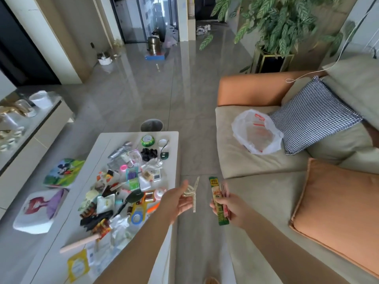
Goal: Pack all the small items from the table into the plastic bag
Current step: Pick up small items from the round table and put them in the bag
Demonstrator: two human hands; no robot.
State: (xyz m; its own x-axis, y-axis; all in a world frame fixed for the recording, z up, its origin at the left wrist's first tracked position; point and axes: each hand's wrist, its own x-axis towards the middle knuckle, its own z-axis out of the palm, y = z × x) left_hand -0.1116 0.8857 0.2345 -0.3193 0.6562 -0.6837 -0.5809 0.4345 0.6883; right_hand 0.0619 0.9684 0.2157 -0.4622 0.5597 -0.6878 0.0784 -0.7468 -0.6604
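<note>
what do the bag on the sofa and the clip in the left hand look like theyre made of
The bag looks like thin, translucent white plastic film: crinkled, glossy, red print showing through. The clip in the left hand looks like silvery metal or plastic studded with rhinestones, judging by its beaded glitter; which one cannot be told.

One head-worn wide-angle view looks forward and down, table [114, 140] left, sofa [256, 160] right.
</note>
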